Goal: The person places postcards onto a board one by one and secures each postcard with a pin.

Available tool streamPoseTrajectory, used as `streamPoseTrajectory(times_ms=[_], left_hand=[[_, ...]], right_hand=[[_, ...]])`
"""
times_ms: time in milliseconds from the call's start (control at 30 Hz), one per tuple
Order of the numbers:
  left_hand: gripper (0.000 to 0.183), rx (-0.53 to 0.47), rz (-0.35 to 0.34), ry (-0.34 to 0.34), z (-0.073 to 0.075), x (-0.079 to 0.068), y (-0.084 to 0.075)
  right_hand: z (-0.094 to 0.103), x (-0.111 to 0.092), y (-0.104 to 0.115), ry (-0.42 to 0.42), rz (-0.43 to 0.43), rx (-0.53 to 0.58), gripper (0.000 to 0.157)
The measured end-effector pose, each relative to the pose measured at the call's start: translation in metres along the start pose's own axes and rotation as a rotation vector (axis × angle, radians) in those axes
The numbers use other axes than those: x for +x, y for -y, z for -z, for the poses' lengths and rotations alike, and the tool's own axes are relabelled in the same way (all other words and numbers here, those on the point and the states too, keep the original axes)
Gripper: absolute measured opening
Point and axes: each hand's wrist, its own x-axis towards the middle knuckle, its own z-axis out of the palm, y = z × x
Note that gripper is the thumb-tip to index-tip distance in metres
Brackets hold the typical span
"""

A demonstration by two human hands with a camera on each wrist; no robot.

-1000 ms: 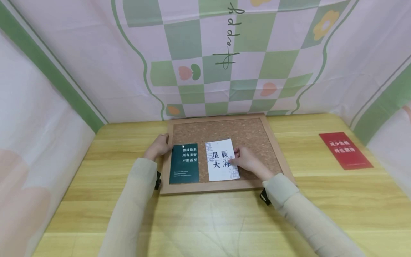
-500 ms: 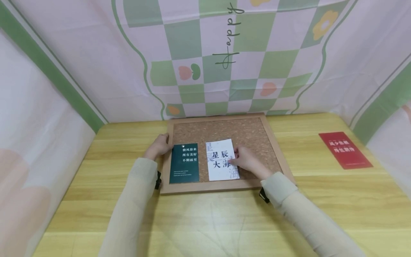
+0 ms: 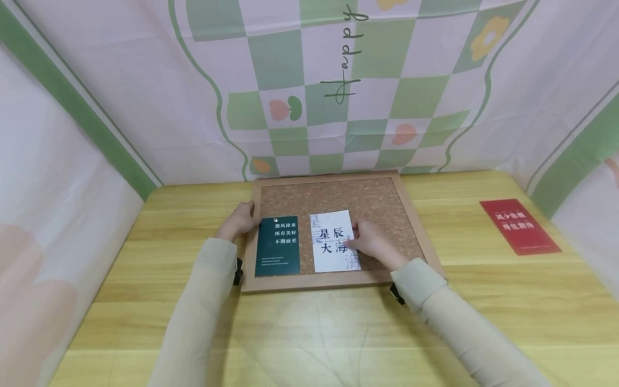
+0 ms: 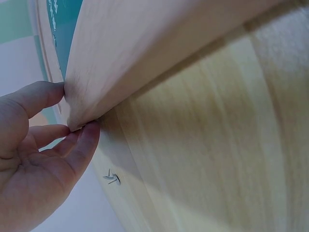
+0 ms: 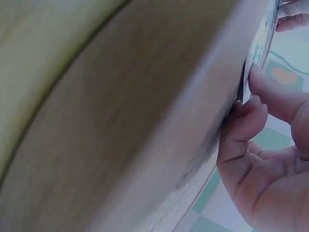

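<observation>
A wood-framed cork board [image 3: 285, 196] lies on the table. My left hand [image 3: 238, 220] grips its left frame edge, thumb on top and fingers at the underside, as the left wrist view shows. Next to that edge a dark green card [image 3: 278, 252] with white lettering lies on the cork. To its right is a white card [image 3: 329, 220] with dark characters, over the middle of the board. My right hand [image 3: 374, 242] pinches this card's right edge between thumb and fingers. In the right wrist view, a dark gap shows beneath the card near the fingers [image 5: 246, 118].
A red card [image 3: 519, 227] lies on the table [image 3: 309, 333] to the right of the board. Two metal thumbtacks [image 4: 112, 178] lie on the tabletop near the left hand, points up. A patterned cloth [image 3: 326, 64] hangs right behind the board.
My right wrist has shifted very slightly to the left. Both cards, the board and my left hand stay in place.
</observation>
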Motion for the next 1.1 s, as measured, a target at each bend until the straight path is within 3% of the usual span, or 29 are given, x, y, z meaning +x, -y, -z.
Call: streamPoseTrajectory(times_ms=[533, 867, 1100], left_hand=[[0.062, 0.003, 0.016, -0.002, 0.0005, -0.0021, -0.0014], [0.062, 0.023, 0.0, -0.002, -0.0005, -0.0001, -0.0004], [0.062, 0.043, -0.026, -0.017, 0.0001, -0.0014, 0.0001]], right_hand=[[0.0011, -0.0016, 0.0007, -0.001, -0.03, 0.004, 0.052], [0.0, -0.0033, 0.0007, -0.029, 0.073, -0.126, 0.054], [-0.0014, -0.004, 0.0014, -0.032, 0.1, -0.144, 0.05]])
